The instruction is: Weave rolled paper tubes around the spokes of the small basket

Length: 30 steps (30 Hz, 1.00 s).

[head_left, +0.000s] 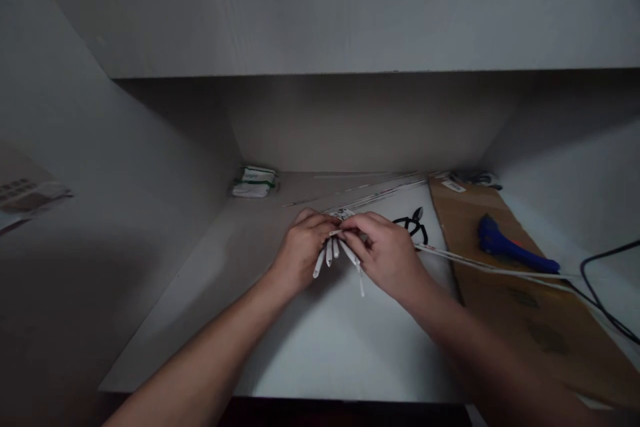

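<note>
My left hand (300, 252) and my right hand (386, 250) meet over the middle of the white surface, fingers closed around a bundle of thin white rolled paper tubes (329, 255). Several tube ends fan out below the fingers, towards me. A printed, patterned part of the bundle shows just above the fingertips; the rest is hidden by the hands. Behind my right hand lies a black-handled tool (419, 223), partly covered, perhaps scissors. Long thin paper tubes (373, 199) lie beyond the hands, and others (465, 259) stretch off to the right.
A blue glue gun (515, 250) with a dark cord (597, 293) rests on a brown cardboard sheet (525, 333) at the right. A white and green packet (255, 182) sits in the back left corner. White panels enclose the sides and back, and a shelf (350, 13) overhangs the surface.
</note>
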Motion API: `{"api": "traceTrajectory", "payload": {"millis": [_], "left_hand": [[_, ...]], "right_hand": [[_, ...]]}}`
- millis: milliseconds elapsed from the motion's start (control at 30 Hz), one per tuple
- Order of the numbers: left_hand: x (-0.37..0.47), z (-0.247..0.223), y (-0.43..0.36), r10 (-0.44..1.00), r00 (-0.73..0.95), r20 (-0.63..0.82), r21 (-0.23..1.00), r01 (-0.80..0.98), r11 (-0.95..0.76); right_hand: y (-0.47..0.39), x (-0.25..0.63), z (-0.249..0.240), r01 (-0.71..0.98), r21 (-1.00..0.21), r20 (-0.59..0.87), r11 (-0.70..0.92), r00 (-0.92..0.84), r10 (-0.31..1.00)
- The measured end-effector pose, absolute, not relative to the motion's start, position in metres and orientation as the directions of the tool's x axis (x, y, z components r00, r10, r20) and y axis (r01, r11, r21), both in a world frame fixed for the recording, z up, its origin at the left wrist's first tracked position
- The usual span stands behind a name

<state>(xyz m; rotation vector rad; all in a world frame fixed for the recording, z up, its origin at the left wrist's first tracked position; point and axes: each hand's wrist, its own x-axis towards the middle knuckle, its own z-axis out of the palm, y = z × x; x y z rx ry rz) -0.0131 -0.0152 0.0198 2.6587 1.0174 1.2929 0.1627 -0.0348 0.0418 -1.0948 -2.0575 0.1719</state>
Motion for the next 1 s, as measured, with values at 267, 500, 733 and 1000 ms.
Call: {"api": "traceTrajectory", "payload": {"millis": [267, 500, 733, 1000], "left_hand": [[-0.018, 0.027, -0.019, 0.650, 0.359, 0.670, 0.401, 0.562, -0.723], [-0.014, 0.022, -0.017, 0.688, 0.277, 0.671, 0.511, 0.499, -0.700], [-0.012, 0.021, -0.016, 0.678, 0.276, 0.682, 0.521, 0.468, -0.714], [-0.013, 0.024, -0.018, 0.615, 0.364, 0.700, 0.442, 0.456, -0.773]], "right_hand": [[-0.033, 0.163, 0.032, 0.735, -0.434, 0.596, 0.521, -0.200, 0.778], [-0.021, 0.159, 0.025, 0.423, -0.715, 0.599, 0.557, -0.042, 0.800], [-0.002, 0.156, 0.017, -0.163, -0.926, 0.338, 0.340, 0.036, 0.940], [0.002, 0.162, 0.022, -0.241, -0.960, 0.145, 0.141, 0.000, 0.989]]}}
